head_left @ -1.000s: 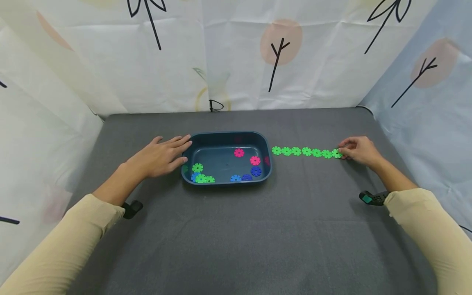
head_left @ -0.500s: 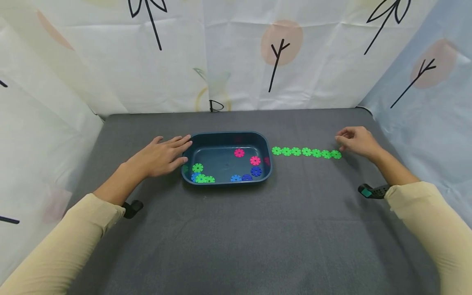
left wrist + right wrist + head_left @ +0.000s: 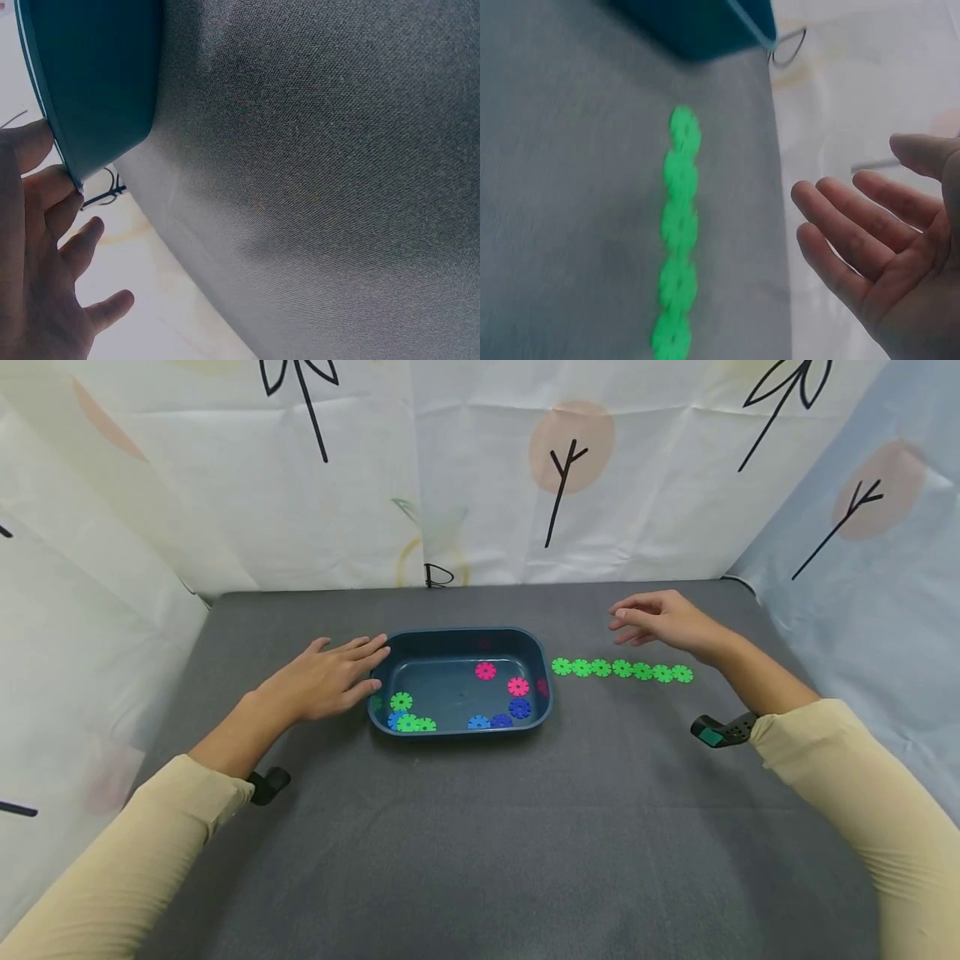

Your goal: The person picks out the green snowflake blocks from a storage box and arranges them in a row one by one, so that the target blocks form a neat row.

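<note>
My left hand (image 3: 327,681) rests with spread, fairly straight fingers on the left rim of a dark blue plastic tub (image 3: 459,632). The left wrist view shows thumb and fingertips right at the rim of the tub (image 3: 90,82). My right hand (image 3: 660,620) is raised behind a row of green snowflake discs (image 3: 622,668), its fingers relaxed and nothing in them. In the right wrist view the hand (image 3: 885,240) appears palm up beside the row of discs (image 3: 679,225). Inside the tub lie pink discs (image 3: 486,671), blue discs (image 3: 520,708) and green discs (image 3: 402,702).
Grey cloth (image 3: 480,843) covers the table. A pale printed curtain (image 3: 480,468) hangs behind the table and along both sides. The tub stands left of the disc row, whose left end lies close to the tub's right wall.
My right hand has let go of the row's right end, lifted, and moved left above the row, its fingers loosening. The left hand, tub and discs have stayed put.
</note>
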`<state>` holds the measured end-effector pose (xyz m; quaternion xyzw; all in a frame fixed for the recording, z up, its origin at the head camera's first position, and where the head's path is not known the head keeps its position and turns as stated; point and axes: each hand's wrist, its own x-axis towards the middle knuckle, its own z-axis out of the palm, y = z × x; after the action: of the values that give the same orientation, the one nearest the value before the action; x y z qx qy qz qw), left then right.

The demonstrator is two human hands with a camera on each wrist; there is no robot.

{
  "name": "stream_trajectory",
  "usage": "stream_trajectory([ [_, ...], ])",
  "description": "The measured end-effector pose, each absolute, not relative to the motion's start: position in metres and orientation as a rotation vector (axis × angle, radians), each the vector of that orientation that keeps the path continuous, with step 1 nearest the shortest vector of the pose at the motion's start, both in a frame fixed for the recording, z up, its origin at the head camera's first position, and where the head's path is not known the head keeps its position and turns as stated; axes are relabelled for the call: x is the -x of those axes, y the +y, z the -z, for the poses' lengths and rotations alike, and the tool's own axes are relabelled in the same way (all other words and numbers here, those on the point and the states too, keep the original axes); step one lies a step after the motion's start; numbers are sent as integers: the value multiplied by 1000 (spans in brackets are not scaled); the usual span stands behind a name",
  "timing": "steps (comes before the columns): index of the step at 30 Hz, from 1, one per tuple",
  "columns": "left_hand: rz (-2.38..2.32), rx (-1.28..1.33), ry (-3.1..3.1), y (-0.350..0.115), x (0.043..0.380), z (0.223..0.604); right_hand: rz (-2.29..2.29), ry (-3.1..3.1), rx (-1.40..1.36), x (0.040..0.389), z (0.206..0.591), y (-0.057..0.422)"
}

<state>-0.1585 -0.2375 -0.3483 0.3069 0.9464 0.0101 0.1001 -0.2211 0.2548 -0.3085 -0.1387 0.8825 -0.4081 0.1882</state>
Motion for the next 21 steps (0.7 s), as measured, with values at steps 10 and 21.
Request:
stream_trajectory([
  [10, -44, -897, 2813, -239, 159, 351, 1220, 2203, 430, 222, 295, 203],
  [21, -52, -908, 2818, -240, 160, 352, 1225, 2056, 491, 225, 312, 141],
])
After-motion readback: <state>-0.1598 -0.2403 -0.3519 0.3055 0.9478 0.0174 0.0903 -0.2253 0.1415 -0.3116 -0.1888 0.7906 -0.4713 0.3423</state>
